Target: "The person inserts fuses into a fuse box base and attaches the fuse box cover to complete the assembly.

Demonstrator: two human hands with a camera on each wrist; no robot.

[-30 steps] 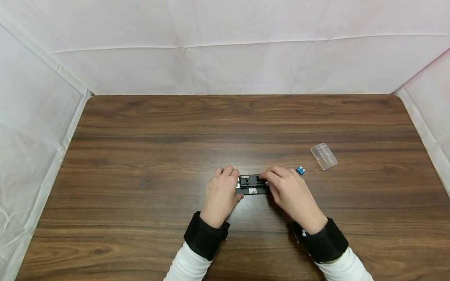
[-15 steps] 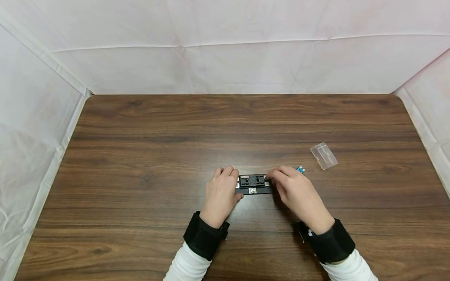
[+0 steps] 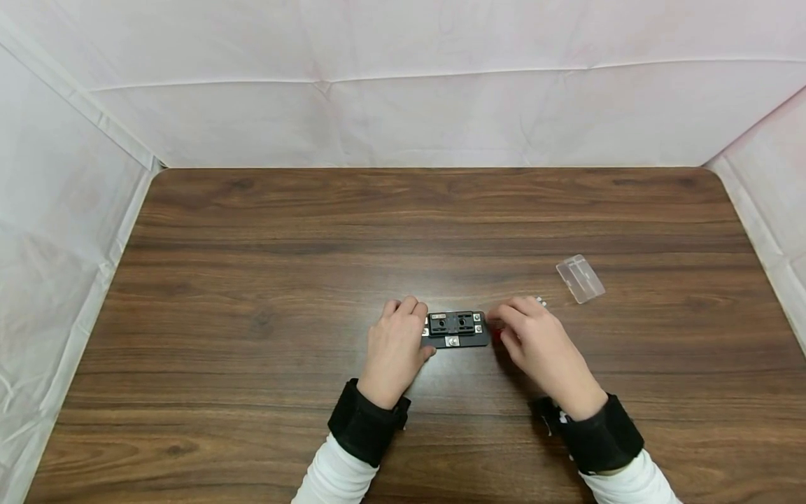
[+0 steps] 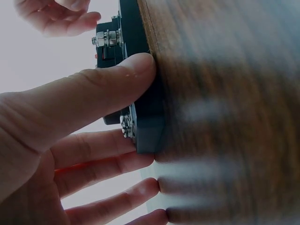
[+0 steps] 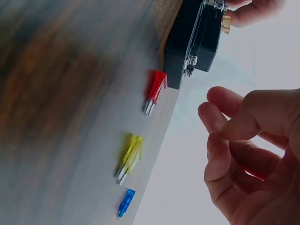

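A black fuse block [image 3: 466, 341] with metal screw terminals lies on the table. My left hand [image 3: 393, 350] holds its left end, thumb [image 4: 136, 68] along the near side and fingers at the far side. Just right of the block hovers my right hand [image 3: 541, 350], fingers loosely bent, nothing visible between them. Beneath it, in the right wrist view, a red blade fuse [image 5: 156, 84] lies near the block's end. Farther along are a yellow blade fuse [image 5: 133, 150] and a blue one [image 5: 126, 201]. A small amber piece [image 5: 226, 24] shows on the block's top.
A clear plastic cover [image 3: 581, 280] lies on the table behind and right of my right hand. The brown wooden table [image 3: 264, 266] is bordered by white fabric walls [image 3: 403, 119] at the back and sides.
My right hand has drawn right off the block, baring its right-end terminals and a bit of the red fuse, while hiding more of the blue one. My left hand stays in place.
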